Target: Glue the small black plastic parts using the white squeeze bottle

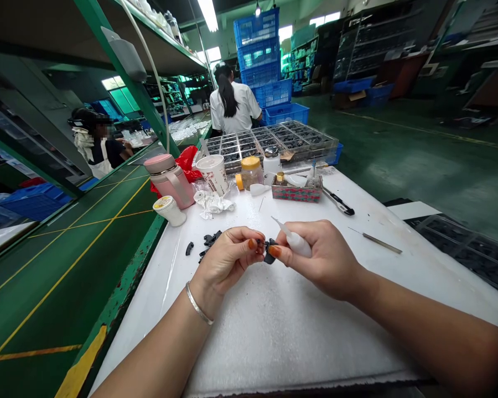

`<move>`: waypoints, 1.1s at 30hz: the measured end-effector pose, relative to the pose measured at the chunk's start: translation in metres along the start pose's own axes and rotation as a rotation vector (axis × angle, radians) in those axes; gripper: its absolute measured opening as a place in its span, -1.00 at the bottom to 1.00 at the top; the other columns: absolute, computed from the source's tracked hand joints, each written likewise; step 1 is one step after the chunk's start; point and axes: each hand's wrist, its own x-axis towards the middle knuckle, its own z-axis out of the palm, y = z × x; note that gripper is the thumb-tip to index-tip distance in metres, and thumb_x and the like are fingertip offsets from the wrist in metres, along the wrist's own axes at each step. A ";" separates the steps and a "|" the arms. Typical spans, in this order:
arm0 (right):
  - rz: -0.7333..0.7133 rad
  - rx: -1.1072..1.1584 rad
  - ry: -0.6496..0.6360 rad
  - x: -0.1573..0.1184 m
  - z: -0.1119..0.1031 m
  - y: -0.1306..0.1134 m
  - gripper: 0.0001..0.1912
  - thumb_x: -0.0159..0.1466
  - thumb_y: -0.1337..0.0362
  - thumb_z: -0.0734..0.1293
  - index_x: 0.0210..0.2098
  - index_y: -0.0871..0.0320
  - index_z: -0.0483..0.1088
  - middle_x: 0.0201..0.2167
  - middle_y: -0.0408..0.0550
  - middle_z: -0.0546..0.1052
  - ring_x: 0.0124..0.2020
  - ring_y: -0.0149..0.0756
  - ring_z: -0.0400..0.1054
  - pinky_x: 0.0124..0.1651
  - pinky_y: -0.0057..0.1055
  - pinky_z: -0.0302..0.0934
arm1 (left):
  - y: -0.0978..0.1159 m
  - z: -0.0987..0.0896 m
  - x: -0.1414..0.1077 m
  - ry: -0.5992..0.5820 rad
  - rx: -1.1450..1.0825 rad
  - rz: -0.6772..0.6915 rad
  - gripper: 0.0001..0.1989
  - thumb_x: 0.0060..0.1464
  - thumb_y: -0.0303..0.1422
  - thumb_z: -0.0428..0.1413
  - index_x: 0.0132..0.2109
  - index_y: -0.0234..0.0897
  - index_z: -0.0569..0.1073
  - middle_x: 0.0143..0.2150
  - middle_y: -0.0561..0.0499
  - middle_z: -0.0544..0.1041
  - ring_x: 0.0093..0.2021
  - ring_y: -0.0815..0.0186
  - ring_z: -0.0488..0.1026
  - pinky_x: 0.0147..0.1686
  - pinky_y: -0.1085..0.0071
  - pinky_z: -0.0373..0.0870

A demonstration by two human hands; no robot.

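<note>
- Factory room with green floors, shelving and stacks of blue crates (257,50) at the far end; someone in a white shirt (232,102) sits with their back to me down there
- Off to the left, another worker in a dark top and apron (102,149) is busy at a green bench (66,287)
- On the white foam-covered tabletop (274,342), the left hand (226,260) is pinching a small black plastic part (269,251) between thumb and fingertips, right out in the middle
- Right hand (319,260) is pinching a white squeeze bottle (296,243), nozzle pointing up and away, with its fingertips just beside that black part
- Few more black bits (209,243) are scattered just left of the hands
- Behind them: pink flask (168,179), paper cup (213,174), crumpled tissue (213,204), small white bottle (169,211), jar with a yellow lid (251,172) and a patterned box (296,190)
- Metal pick (382,243) lies to the right, and a big tray of black parts (274,141) sits past the tabletop's far edge
</note>
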 end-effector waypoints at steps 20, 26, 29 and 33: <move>-0.222 -0.171 0.067 -0.002 0.001 0.001 -0.89 0.12 0.40 0.35 -0.54 0.23 0.39 -0.65 -0.23 0.38 -0.60 -0.54 0.17 -0.48 -0.53 -0.01 | -0.001 -0.001 0.000 -0.010 0.107 -0.001 -0.84 -0.03 -0.37 0.32 -0.41 -0.38 0.53 -0.35 -0.04 0.54 -0.38 0.42 0.48 -0.36 0.58 0.47; -0.224 -0.207 0.066 -0.002 0.002 0.002 -0.87 0.13 0.38 0.34 -0.54 0.22 0.39 -0.64 -0.20 0.40 -0.60 -0.51 0.19 -0.48 -0.51 -0.01 | -0.001 -0.001 0.001 0.017 0.117 -0.010 -0.80 -0.09 -0.37 0.35 -0.42 -0.40 0.51 -0.37 -0.03 0.52 -0.41 0.42 0.46 -0.39 0.57 0.45; -0.225 -0.241 0.057 -0.002 0.002 0.003 -0.88 0.14 0.35 0.34 -0.52 0.21 0.40 -0.63 -0.18 0.42 -0.59 -0.49 0.22 -0.47 -0.50 0.01 | -0.001 -0.001 0.001 0.044 0.135 -0.018 -0.79 -0.12 -0.35 0.37 -0.42 -0.38 0.51 -0.37 -0.01 0.50 -0.41 0.42 0.45 -0.37 0.54 0.45; -0.248 -0.303 0.078 -0.002 0.004 0.003 -0.89 0.15 0.34 0.32 -0.50 0.21 0.42 -0.61 -0.15 0.44 -0.58 -0.45 0.25 -0.46 -0.48 0.01 | -0.001 -0.001 0.001 0.074 0.186 0.010 -0.80 -0.14 -0.35 0.37 -0.43 -0.36 0.52 -0.38 0.00 0.50 -0.39 0.41 0.44 -0.35 0.53 0.44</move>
